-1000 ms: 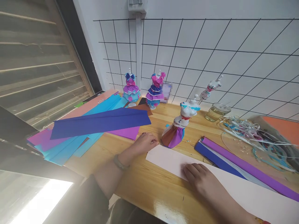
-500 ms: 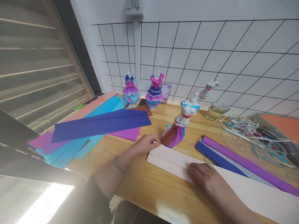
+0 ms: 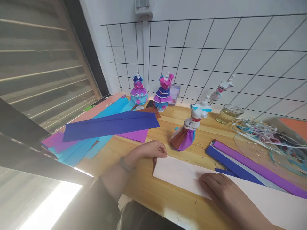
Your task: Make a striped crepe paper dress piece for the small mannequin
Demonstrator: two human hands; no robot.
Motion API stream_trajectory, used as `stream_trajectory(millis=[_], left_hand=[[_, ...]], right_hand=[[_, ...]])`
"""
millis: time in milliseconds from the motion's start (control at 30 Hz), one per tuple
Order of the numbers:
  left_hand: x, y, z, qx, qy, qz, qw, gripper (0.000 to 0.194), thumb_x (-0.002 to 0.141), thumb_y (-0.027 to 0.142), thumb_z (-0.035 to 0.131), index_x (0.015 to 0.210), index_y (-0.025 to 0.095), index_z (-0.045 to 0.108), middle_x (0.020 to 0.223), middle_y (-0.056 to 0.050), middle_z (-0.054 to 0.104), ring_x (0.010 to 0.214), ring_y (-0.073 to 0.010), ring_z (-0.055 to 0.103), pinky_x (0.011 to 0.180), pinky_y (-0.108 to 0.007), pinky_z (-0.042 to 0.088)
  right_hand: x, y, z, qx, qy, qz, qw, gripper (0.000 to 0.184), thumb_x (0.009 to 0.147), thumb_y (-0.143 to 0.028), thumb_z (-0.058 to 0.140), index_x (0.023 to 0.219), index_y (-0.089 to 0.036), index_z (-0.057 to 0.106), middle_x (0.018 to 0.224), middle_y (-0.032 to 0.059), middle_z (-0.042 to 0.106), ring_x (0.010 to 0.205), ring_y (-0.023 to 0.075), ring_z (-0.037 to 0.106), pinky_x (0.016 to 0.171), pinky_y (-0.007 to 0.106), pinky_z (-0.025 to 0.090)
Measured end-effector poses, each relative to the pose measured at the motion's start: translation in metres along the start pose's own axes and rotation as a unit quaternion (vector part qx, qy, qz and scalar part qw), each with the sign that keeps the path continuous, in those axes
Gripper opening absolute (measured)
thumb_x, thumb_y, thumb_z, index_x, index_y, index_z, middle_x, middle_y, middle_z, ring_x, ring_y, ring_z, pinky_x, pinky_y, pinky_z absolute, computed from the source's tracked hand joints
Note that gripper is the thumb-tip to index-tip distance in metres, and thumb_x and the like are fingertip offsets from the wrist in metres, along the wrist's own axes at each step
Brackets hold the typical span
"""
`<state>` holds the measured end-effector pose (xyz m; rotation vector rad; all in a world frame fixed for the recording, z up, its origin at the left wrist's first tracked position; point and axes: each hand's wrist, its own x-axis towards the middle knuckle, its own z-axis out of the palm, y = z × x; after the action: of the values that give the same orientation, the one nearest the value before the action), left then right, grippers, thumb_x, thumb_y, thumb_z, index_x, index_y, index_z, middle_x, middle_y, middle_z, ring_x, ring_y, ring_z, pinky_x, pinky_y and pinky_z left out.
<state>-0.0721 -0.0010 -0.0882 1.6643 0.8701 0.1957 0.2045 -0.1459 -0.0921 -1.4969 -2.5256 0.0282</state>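
A long strip of pale pink paper (image 3: 178,171) lies across the table, running out of view at the lower right. At its far left corner, my left hand (image 3: 153,149) is closed in a pinch on the paper's edge, a fingertip showing below it. My right hand (image 3: 219,187) lies on top of the strip, fingers together and flat, pressing it down. Just beyond the strip stands a small white dress form (image 3: 199,111) with blue trim and a brown and purple paper skirt (image 3: 183,139).
Coloured paper sheets lie at left, topped by a dark blue one (image 3: 111,125). Two dressed forms, one bow-trimmed (image 3: 139,92) and one tiered (image 3: 163,94), stand by the wall grid. At right are folded purple paper (image 3: 259,169), a glass jar (image 3: 229,114) and tangled ribbons (image 3: 256,129).
My left fingers have shifted to curl around the strip's corner. The crease seen along the strip before no longer shows. The whole scene sits slightly further right as the camera turned.
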Motion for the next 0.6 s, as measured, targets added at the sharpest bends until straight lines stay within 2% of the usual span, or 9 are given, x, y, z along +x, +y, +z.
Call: stream_trajectory(millis=[133, 200, 300, 433, 600], left_hand=[[-0.003, 0.005, 0.0, 0.101, 0.071, 0.03, 0.992, 0.011, 0.07, 0.026, 0.064, 0.076, 0.018, 0.068, 0.067, -0.001, 0.065, 0.055, -0.0121, 0.058, 0.046, -0.02, 0.037], [-0.004, 0.004, -0.001, 0.133, 0.086, 0.047, 0.986, 0.011, 0.068, 0.026, 0.067, 0.076, 0.019, 0.07, 0.07, -0.002, 0.067, 0.061, -0.013, 0.059, 0.048, -0.02, 0.037], [-0.005, 0.001, -0.001, 0.138, 0.068, 0.061, 0.986, 0.009, 0.067, 0.026, 0.068, 0.073, 0.02, 0.071, 0.067, 0.0, 0.066, 0.059, -0.0128, 0.058, 0.049, -0.02, 0.037], [-0.004, -0.001, -0.001, 0.145, 0.051, 0.064, 0.986, 0.008, 0.068, 0.026, 0.067, 0.071, 0.019, 0.07, 0.068, 0.0, 0.067, 0.06, -0.0131, 0.058, 0.05, -0.021, 0.037], [-0.003, 0.0, -0.001, 0.174, 0.056, 0.061, 0.981, 0.011, 0.072, 0.027, 0.064, 0.077, 0.02, 0.07, 0.072, -0.001, 0.069, 0.065, -0.0138, 0.06, 0.053, -0.021, 0.038]], right_hand=[[0.001, 0.009, -0.004, 0.019, 0.014, 0.011, 1.0, 0.028, 0.089, -0.027, 0.041, 0.096, -0.024, 0.067, 0.095, 0.0053, 0.072, 0.083, 0.0211, 0.068, 0.073, 0.032, 0.054], [0.003, 0.011, -0.006, 0.028, 0.013, 0.018, 0.999, 0.028, 0.088, -0.03, 0.042, 0.094, -0.025, 0.069, 0.093, 0.0047, 0.073, 0.082, 0.0221, 0.069, 0.071, 0.031, 0.055], [0.004, 0.012, -0.005, 0.026, 0.021, 0.023, 0.999, 0.029, 0.088, -0.031, 0.042, 0.093, -0.026, 0.07, 0.093, 0.0032, 0.073, 0.082, 0.0226, 0.07, 0.069, 0.031, 0.057], [0.002, 0.012, 0.0, 0.006, 0.02, -0.007, 1.0, 0.029, 0.09, -0.032, 0.043, 0.101, -0.028, 0.069, 0.1, 0.0011, 0.072, 0.084, 0.0208, 0.07, 0.071, 0.03, 0.058], [0.005, 0.004, -0.003, -0.008, 0.01, -0.065, 0.998, 0.031, 0.092, -0.029, 0.039, 0.088, -0.027, 0.07, 0.09, 0.0023, 0.073, 0.078, 0.0192, 0.07, 0.067, 0.028, 0.057]])
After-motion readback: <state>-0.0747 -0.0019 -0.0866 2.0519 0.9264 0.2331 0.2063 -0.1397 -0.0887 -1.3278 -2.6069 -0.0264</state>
